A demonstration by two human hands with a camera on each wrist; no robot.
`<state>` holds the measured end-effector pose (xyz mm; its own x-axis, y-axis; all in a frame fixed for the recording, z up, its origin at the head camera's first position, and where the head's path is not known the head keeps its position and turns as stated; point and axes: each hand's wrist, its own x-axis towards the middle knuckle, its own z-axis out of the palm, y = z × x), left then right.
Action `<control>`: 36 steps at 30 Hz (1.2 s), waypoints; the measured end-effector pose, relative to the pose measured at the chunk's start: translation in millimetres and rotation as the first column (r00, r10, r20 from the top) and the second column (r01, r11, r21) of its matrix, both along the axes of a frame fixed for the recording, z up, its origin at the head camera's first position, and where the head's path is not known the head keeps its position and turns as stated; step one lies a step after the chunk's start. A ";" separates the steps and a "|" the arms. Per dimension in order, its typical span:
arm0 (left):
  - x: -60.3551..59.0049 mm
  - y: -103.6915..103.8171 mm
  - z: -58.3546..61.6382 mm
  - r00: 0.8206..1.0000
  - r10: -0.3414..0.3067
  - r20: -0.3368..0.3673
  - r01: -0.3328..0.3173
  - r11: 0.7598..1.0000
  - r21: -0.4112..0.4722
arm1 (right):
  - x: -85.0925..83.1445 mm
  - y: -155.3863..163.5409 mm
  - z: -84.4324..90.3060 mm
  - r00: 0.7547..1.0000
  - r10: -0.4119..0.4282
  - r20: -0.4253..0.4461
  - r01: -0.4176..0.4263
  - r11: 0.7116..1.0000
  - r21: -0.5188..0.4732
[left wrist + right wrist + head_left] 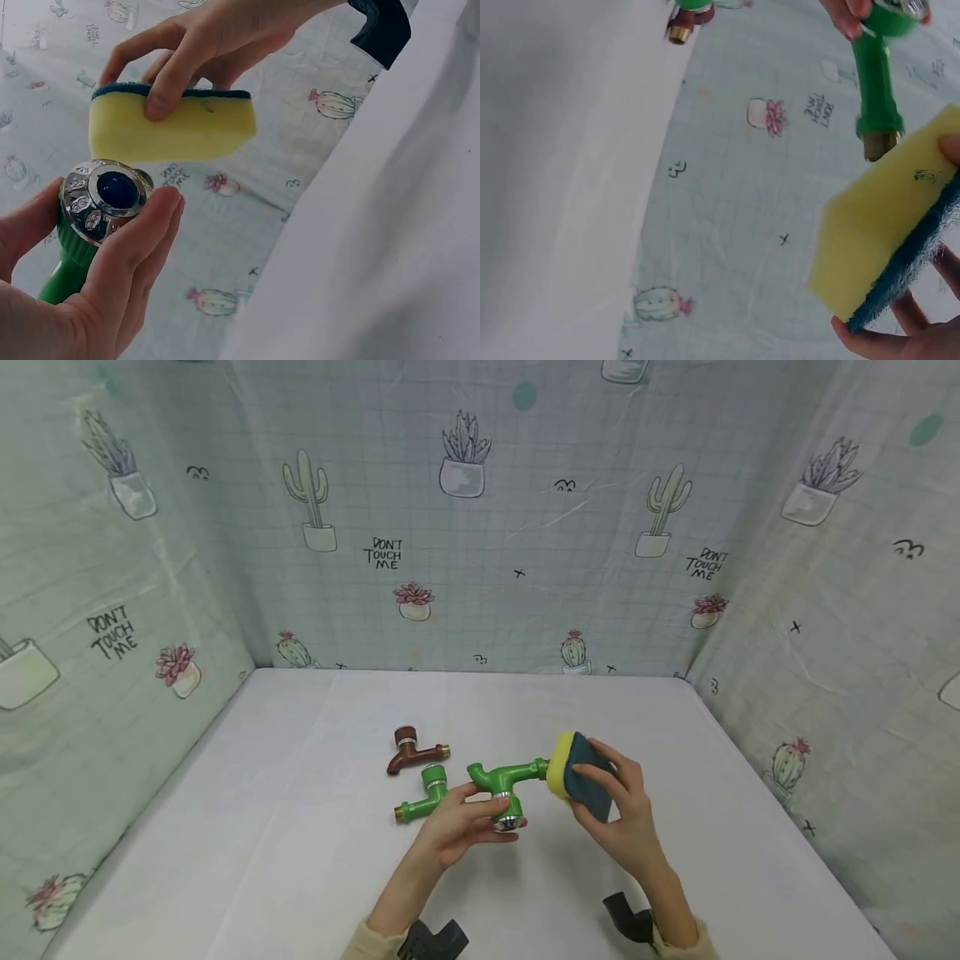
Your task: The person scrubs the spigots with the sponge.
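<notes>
A green faucet (517,774) is held up over the table by my left hand (467,821), its fingers and thumb around the chrome-trimmed knob (105,196). The threaded brass end (880,145) points toward my right hand (626,806). That hand grips a sponge (581,775), yellow on one side and dark blue-green on the scouring side. The yellow face (889,214) is turned to the brass end, right up against it or nearly so; I cannot tell if they touch.
Left of my hands, a second green faucet (423,797) and a brown faucet (412,752) lie on the white table (300,827). A cloth printed with cacti (480,527) hangs behind and on both sides. Black camera mounts (628,917) sit on both wrists.
</notes>
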<state>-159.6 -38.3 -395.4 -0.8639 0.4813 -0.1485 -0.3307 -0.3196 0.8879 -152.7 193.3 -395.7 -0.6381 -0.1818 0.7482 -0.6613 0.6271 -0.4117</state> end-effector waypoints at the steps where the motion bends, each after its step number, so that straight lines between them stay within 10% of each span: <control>1: 0.2 0.3 0.8 1.000 0.015 -0.009 -0.015 1.000 -0.005 | 0.1 -1.8 -1.0 1.000 0.005 0.000 -0.005 1.000 0.026; 13: 1.3 -0.2 4.3 0.995 0.097 -0.004 -0.097 0.995 0.034 | -0.2 -9.7 -11.3 0.992 0.009 -0.128 0.013 0.985 0.173; 26: 5.4 -8.3 3.8 0.975 -0.046 -0.219 0.010 0.986 -0.164 | -2.4 -5.0 -4.8 1.000 -0.009 -0.002 0.010 0.999 0.048; 36: 8.6 -8.4 4.7 0.994 -0.091 -0.067 0.095 0.994 0.060 | -1.6 -6.3 -4.4 0.997 -0.023 -0.075 0.015 0.994 -0.104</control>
<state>-151.0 -46.6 -390.7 -0.8219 0.5664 -0.0607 -0.3043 -0.3464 0.8874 -154.3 187.0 -400.1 -0.5815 -0.0895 0.8086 -0.6815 0.5964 -0.4241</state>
